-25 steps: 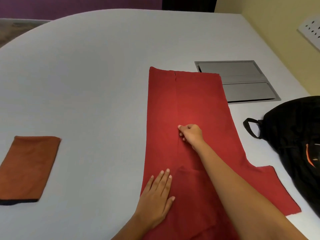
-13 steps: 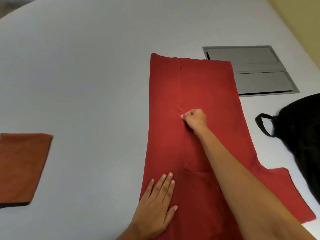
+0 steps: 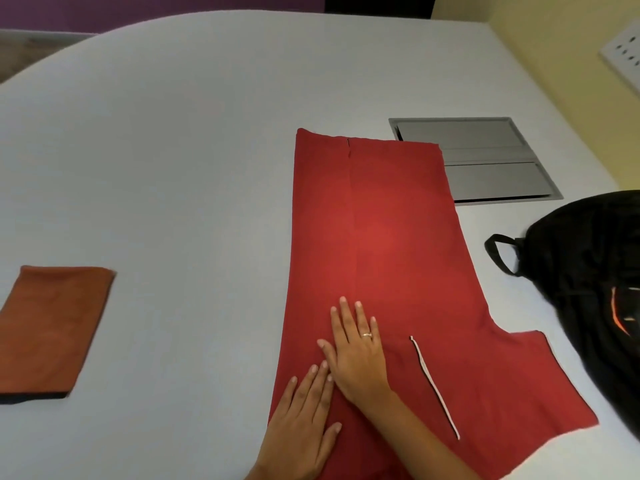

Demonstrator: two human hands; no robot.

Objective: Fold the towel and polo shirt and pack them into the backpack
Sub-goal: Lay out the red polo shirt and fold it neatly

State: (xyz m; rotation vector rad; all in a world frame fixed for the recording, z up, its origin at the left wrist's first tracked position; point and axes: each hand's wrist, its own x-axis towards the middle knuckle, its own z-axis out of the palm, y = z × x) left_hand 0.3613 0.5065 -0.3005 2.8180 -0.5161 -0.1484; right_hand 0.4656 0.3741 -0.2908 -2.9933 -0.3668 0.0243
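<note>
A red polo shirt (image 3: 384, 233) lies flat on the white table, its left side folded in to a straight edge and one sleeve sticking out at the lower right. My left hand (image 3: 304, 420) rests flat on the shirt's near left part, fingers straight. My right hand (image 3: 356, 351) lies flat just beyond it with spread fingers, a ring on one finger. A folded orange towel (image 3: 55, 327) sits at the far left of the table. The black backpack (image 3: 588, 282) lies at the right edge, its carry loop toward the shirt.
The white table (image 3: 173, 168) is rounded at its far left. A grey metal cable hatch (image 3: 485, 161) is set into it just behind the shirt's far right corner. A yellow wall runs along the right.
My right hand let go of the pinched fabric at the shirt's middle, drew back toward me and now lies flat beside my left hand. A white-edged strip now shows on the shirt.
</note>
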